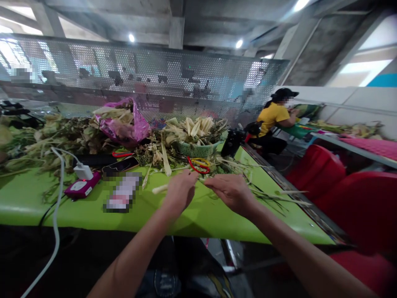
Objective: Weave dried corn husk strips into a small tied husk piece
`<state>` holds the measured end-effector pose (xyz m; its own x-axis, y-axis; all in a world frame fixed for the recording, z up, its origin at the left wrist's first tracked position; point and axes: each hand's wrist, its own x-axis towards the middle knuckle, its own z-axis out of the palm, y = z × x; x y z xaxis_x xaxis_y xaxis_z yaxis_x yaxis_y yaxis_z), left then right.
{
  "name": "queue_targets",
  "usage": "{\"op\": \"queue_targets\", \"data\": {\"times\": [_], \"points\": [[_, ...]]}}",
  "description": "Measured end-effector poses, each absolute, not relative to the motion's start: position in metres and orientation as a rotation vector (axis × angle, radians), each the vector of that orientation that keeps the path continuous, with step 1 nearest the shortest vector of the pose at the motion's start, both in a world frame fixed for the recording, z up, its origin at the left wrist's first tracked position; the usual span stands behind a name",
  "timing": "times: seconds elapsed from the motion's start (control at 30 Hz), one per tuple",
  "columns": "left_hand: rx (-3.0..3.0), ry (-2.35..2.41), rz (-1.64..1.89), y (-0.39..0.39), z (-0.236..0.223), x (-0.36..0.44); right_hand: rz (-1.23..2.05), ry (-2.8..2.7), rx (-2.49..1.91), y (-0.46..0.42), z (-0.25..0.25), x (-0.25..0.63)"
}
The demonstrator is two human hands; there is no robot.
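Observation:
My left hand (182, 191) is closed around a pale husk piece (160, 189), whose thick end sticks out to the left. My right hand (231, 193) faces it, fingers pinched on a thin greenish strip (201, 181) that spans the small gap between the hands. Whether the strip and the husk piece are joined is hidden by my fingers. Just beyond my fingertips lie red and yellow loops (199, 164), like scissor handles. A green basket (198, 150) behind them holds dried corn husks (198, 126). Long thin strands (279, 198) lie to the right of my right hand.
On the green table (93, 217) are a purple power strip (83, 185), a phone (120, 165) and a blurred-out phone-like object (123, 193). Husk heaps (65, 132), a pink bag (138, 126) and a black bottle (232, 142) stand behind. Red chairs (356, 194) and a seated person (273, 118) are right.

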<state>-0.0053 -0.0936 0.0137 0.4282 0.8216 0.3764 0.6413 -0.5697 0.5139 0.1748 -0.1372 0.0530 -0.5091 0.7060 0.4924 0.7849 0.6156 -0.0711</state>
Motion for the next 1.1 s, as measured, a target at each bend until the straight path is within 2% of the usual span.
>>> {"op": "queue_targets", "data": {"times": [0.1,0.2,0.3,0.4,0.57,0.67,0.73,0.8,0.9,1.03,1.1], "points": [[2.371,0.914,0.750,-0.099,0.019,-0.013,-0.077,-2.273,-1.196,-0.128,0.060,0.185],[2.026,0.548,0.752,-0.099,0.024,-0.018,0.160,-2.110,-1.220,-0.118,0.057,0.190],[1.582,0.596,0.928,-0.095,0.022,-0.016,0.304,-1.979,-1.222,-0.115,0.043,0.185],[1.386,0.790,1.081,-0.089,0.016,-0.009,0.277,-1.918,-1.210,-0.120,0.027,0.172],[1.696,1.132,1.217,-0.087,0.010,0.004,0.034,-2.108,-1.182,-0.133,0.024,0.154],[2.046,1.242,1.156,-0.094,0.012,0.003,-0.119,-2.179,-1.211,-0.136,0.036,0.158],[2.221,1.157,1.054,-0.098,0.014,0.000,-0.106,-2.190,-1.218,-0.134,0.045,0.166],[2.254,0.915,0.941,-0.100,0.016,-0.004,0.018,-2.141,-1.221,-0.130,0.053,0.175],[1.951,0.598,0.926,-0.101,0.016,-0.007,0.296,-1.946,-1.261,-0.121,0.053,0.181],[1.378,0.629,1.096,-0.099,0.015,-0.002,0.639,-1.656,-1.185,-0.115,0.033,0.166],[1.254,0.727,1.195,-0.097,0.013,0.003,0.647,-1.542,-1.107,-0.116,0.021,0.153]]}}
